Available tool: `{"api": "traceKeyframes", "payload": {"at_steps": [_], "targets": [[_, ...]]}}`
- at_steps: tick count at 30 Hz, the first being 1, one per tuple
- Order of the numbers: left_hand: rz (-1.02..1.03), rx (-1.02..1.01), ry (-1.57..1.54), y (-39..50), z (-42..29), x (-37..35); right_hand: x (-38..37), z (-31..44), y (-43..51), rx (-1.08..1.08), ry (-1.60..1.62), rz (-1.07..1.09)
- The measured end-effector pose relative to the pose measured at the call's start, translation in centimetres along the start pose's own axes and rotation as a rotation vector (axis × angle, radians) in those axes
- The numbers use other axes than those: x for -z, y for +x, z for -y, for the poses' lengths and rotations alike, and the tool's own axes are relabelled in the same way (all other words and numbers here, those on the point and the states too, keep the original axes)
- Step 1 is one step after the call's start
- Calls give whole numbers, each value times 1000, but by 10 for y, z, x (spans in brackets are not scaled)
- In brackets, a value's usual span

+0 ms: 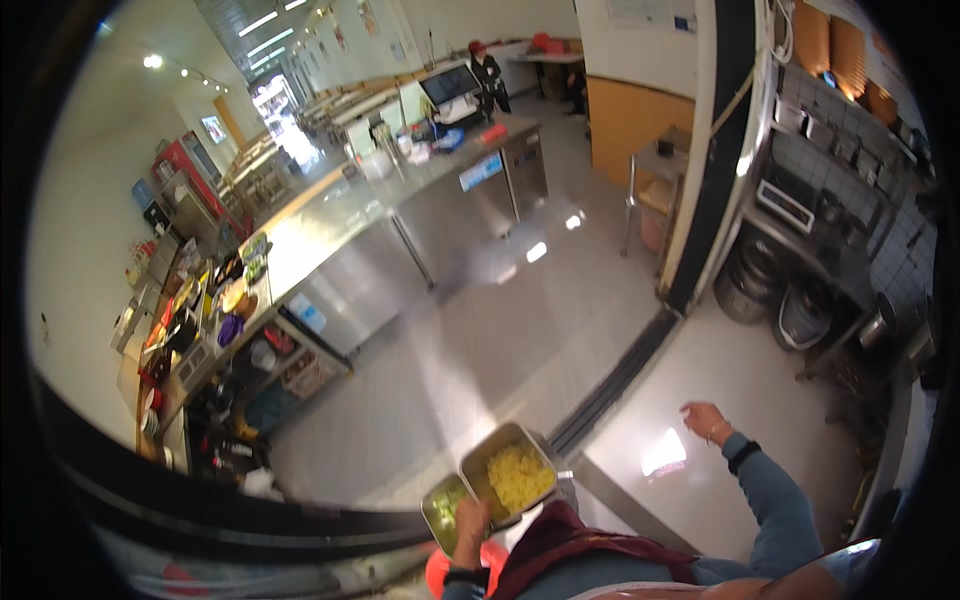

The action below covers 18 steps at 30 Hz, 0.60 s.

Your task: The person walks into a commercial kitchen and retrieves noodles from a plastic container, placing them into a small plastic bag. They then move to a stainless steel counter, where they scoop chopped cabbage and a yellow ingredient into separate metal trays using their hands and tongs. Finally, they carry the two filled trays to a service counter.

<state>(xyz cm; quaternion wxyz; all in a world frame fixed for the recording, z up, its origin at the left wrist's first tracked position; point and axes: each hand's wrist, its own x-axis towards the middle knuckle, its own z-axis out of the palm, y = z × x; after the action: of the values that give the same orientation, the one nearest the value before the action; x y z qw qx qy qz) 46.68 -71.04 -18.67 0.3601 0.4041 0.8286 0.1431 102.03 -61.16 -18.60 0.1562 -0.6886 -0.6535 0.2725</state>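
My left hand (472,523) is shut at the adjoining rims of two metal food pans, held low before my body. The larger pan (471,474) contains chopped yellow food (517,477), cut too small to name. Green pieces (448,504) lie in the smaller pan (425,508), partly covered by my hand. Off to the right, my right hand (705,421) hangs over the pale floor with nothing in it, its fingers loosely bent. A red object (491,564) shows below the left wrist, mostly hidden.
A dark floor track (615,377) crosses in front of me beside a pillar (712,172). Ahead runs a stainless steel counter (360,292); a cluttered side counter (187,367) joins it. Large pots (750,281) stand under a right-hand bench. A person (489,79) stands beyond the counter.
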Motion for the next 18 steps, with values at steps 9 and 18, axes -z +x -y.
{"api": "traceKeyframes", "payload": {"at_steps": [9, 18], "targets": [[-138, 207, -42, 141, -111, 39, -28, -84, 52, -21, -507, 610], [-352, 338, -301, 227, -159, 59, -16, -146, 328, 271, -929, 746]]}}
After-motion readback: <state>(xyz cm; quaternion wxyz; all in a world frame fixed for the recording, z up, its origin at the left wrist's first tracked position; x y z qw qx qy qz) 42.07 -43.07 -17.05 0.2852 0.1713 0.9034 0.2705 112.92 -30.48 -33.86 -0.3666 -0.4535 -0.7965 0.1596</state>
